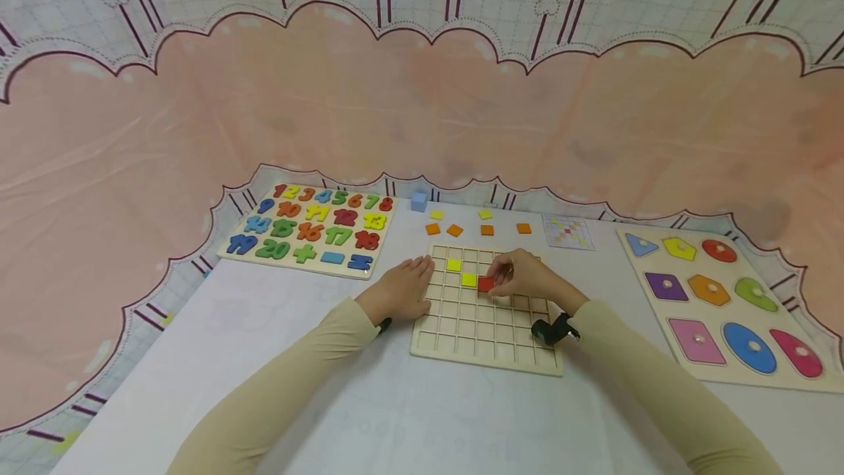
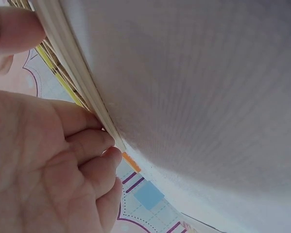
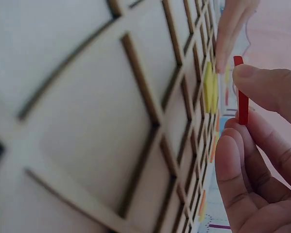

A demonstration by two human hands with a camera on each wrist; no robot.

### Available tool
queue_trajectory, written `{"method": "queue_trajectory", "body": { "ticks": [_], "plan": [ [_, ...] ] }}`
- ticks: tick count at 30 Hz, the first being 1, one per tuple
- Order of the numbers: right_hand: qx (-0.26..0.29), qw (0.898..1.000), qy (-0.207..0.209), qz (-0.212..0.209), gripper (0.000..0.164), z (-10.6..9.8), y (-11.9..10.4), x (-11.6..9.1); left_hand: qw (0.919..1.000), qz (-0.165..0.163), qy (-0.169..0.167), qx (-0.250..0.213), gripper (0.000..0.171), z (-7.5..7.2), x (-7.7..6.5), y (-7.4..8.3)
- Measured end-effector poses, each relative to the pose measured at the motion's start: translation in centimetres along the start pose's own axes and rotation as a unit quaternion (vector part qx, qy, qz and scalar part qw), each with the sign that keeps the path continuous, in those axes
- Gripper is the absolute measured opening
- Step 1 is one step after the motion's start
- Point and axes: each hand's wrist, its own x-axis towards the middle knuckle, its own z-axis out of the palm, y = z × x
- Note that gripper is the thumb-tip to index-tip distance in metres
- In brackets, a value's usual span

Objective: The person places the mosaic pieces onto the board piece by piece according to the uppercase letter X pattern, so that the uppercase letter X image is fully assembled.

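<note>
A wooden grid board [image 1: 465,328] lies in the middle of the table, with two yellow square tiles [image 1: 453,264] set diagonally in its cells. My right hand [image 1: 524,274] pinches a red square tile [image 1: 486,284] between thumb and fingers, over the cells beside the lower yellow tile. In the right wrist view the red tile [image 3: 242,92] appears edge-on, apart from the grid. My left hand [image 1: 402,290] rests along the board's left edge, fingers extended. The left wrist view shows its fingertips [image 2: 109,145] against the board's side.
Behind the board lie several orange tiles [image 1: 486,230], two yellow tiles [image 1: 485,214], a blue cube [image 1: 418,201] and a pattern card [image 1: 568,232]. A number puzzle [image 1: 310,229] stands at the left, a shape puzzle [image 1: 725,306] at the right.
</note>
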Motion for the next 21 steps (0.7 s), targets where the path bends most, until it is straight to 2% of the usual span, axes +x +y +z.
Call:
{"method": "queue_trajectory", "body": {
  "ticks": [11,21],
  "plan": [
    [-0.013,0.999,-0.031,0.033,0.015,0.67,0.53,0.05,1.0,-0.005,0.002,-0.003,0.074,-0.02,0.02,0.09],
    [-0.022,0.998,-0.047,0.041,0.018,0.57,0.38,0.17,1.0,-0.006,0.004,-0.003,0.073,-0.04,-0.02,0.21]
  ]
}}
